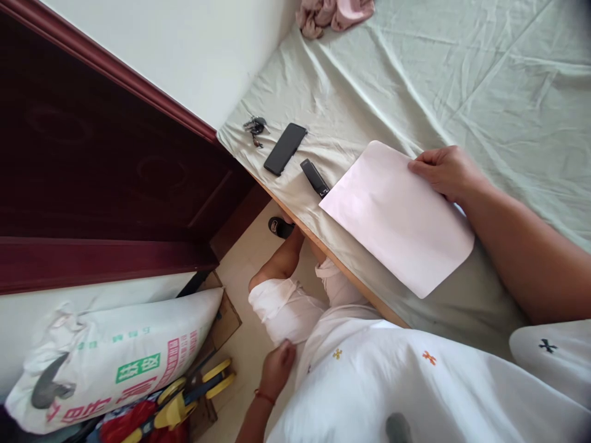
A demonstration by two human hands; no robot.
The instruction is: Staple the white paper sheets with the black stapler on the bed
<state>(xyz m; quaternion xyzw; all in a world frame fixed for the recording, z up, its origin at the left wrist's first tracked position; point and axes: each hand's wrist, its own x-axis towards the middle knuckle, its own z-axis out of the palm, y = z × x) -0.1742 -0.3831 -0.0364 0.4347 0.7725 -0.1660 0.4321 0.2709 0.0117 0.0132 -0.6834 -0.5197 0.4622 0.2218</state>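
Note:
A sheet of white paper (397, 215), its corners clipped or rounded, lies on the pale green bedsheet near the edge of the bed. My right hand (443, 172) grips its far right edge, thumb on top and fingers partly hidden. Just beyond the paper's left corner is a slim black object (314, 177) with a shiny end, perhaps a stapler, partly covered by the paper. My left hand (278, 364) hangs low beside my thigh, fingers curled into a loose fist, with nothing visible in it.
A black phone (285, 149) and a bunch of keys (255, 127) lie near the bed's corner. Pinkish cloth (333, 15) is heaped at the back. A large white sack (124, 357) and a yellow-wheeled item (173, 411) stand on the floor at lower left, below the dark red door (106, 141).

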